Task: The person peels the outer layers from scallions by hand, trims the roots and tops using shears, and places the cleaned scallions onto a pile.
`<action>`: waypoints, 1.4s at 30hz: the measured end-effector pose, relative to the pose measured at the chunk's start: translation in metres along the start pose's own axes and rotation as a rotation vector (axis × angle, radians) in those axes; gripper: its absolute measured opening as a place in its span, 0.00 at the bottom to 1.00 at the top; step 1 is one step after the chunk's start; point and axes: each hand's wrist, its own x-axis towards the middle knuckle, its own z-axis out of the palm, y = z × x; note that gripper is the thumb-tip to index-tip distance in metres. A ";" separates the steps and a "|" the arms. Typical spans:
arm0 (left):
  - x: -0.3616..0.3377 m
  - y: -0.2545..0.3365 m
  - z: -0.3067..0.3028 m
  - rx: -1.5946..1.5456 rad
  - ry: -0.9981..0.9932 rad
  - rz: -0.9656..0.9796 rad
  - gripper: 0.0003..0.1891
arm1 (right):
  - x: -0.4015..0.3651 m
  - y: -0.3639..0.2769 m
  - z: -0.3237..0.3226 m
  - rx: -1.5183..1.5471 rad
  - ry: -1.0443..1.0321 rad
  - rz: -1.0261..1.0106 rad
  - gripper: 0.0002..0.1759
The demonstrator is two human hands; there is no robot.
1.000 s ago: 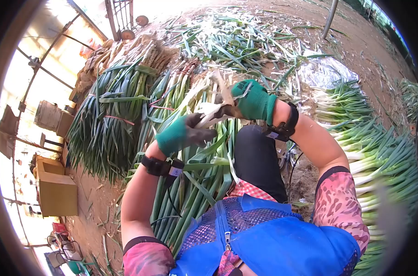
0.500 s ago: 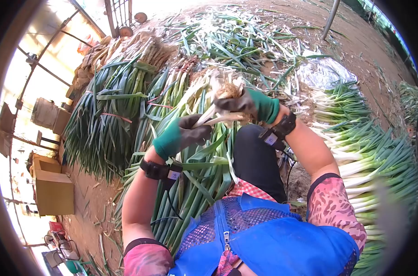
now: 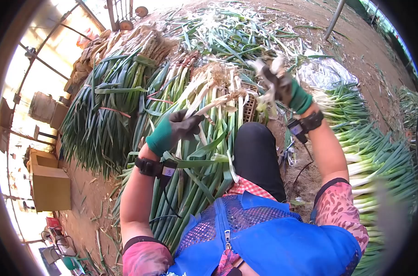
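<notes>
My left hand (image 3: 183,127), in a green and dark grey glove, is closed around a green onion (image 3: 216,104). The onion's pale stalk points up and right, and its brown root end shows clear of the hand. My right hand (image 3: 282,88), gloved alike and smeared by motion, is closed on pale peeled leaves (image 3: 267,100) that hang from it and stick out above. Beneath my left hand lies a big pile of unpeeled green onions (image 3: 190,184), with green tops toward my body and roots away from me.
Cleaned green onions (image 3: 361,158) lie in a long row at my right. A tied bundle (image 3: 105,124) rests at the left. Leaf scraps (image 3: 232,39) cover the ground ahead, beside a white sheet (image 3: 326,72). A brown crate (image 3: 249,108) shows near my knee. Far left stands a box (image 3: 51,188).
My right hand has moved away to the right and up from the onion, carrying peeled leaves. The left hand has shifted slightly left and still holds the onion.
</notes>
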 end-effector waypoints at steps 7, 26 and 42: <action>0.013 -0.002 0.016 -0.029 -0.043 0.060 0.17 | 0.011 -0.082 0.080 1.073 -0.022 -0.100 0.25; 0.008 0.012 0.029 0.025 0.140 0.114 0.12 | 0.038 -0.056 0.028 0.600 0.467 -0.299 0.16; 0.000 -0.009 0.012 0.031 0.185 0.140 0.11 | -0.008 0.017 0.023 -0.346 0.209 0.566 0.18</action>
